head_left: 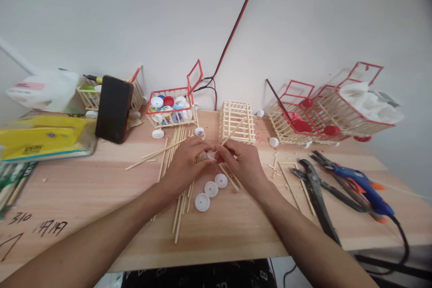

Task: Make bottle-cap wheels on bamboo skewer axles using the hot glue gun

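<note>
My left hand [191, 156] pinches a white bottle cap [211, 155] above the middle of the table. Close beside it, my right hand [243, 161] grips a thin wooden stick [234, 130] that slants up and away to the right. The stick's near end is hidden by my fingers, so I cannot tell whether it touches the cap. Below my hands, white caps [211, 189] lie in a slanting row, hollow side up. Loose wooden sticks [180, 211] are spread under and around my left hand. Behind my right hand stands a bare stick basket [237, 121].
A small stick cart filled with bottle caps [170, 107] stands at the back. More red-edged carts [293, 121] are at the right rear. A blue glue gun [362, 186] and black-handled cutters [319, 198] lie at right. A phone [114, 109] leans at left near a yellow packet [43, 137].
</note>
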`<action>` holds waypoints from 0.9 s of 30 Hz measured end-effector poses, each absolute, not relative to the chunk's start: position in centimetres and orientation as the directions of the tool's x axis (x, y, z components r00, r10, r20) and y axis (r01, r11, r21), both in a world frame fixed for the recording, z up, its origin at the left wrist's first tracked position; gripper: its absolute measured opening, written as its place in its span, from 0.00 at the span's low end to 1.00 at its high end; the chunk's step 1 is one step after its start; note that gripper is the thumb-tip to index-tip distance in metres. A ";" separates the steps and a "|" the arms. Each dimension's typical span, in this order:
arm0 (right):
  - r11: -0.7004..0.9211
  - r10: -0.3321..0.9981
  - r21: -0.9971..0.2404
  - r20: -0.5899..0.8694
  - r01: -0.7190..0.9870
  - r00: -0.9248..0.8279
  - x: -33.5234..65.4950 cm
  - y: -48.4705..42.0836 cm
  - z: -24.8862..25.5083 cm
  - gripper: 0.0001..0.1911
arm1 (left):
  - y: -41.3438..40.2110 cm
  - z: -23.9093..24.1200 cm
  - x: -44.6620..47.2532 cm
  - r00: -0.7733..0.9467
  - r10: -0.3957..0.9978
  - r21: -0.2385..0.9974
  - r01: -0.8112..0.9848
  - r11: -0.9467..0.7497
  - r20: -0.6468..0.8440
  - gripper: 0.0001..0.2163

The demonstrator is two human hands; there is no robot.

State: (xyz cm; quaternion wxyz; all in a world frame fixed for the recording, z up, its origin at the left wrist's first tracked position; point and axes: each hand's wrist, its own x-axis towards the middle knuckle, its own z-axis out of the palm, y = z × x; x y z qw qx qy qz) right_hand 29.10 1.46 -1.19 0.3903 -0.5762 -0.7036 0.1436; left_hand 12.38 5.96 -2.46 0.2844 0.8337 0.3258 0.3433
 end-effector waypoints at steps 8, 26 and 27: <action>0.290 0.926 -0.657 0.377 0.696 -0.030 29.1 1.5 -1.2 0.15 | 6.0 -2.5 12.4 0.559 0.734 0.690 0.353 -0.632 0.386 0.10; 0.286 0.928 -0.662 0.372 0.693 -0.028 29.1 1.5 -1.4 0.15 | 5.9 -2.3 12.4 0.559 0.736 0.697 0.349 -0.627 0.382 0.09; 0.284 0.929 -0.662 0.370 0.694 -0.027 29.1 1.5 -1.4 0.15 | 5.9 -2.3 12.4 0.559 0.736 0.697 0.350 -0.626 0.381 0.09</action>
